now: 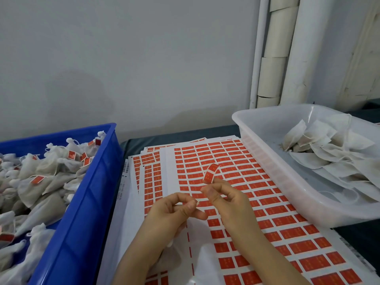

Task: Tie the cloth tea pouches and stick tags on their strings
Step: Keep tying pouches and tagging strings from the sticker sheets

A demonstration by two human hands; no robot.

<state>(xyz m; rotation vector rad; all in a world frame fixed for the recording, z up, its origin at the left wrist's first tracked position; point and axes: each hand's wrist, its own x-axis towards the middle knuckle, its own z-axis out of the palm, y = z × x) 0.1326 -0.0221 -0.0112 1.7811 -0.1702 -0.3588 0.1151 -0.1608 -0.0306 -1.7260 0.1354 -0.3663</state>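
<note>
two hands meet over the sticker sheets point(287, 233) spread on the dark surface point(131, 145). the left hand point(170, 212) has its grip pinched closed on a thin white string point(196, 202) between thumb and forefinger. the right hand point(228, 200), just at its 2 o'clock, pinches a curled red tag point(210, 173) that stands up off its fingertips. at 9 o'clock a blue crate point(92, 182) holds tied, tagged pouches point(41, 171). at 2 o'clock a clear tub point(287, 177) holds flat untied pouches point(329, 149).
</note>
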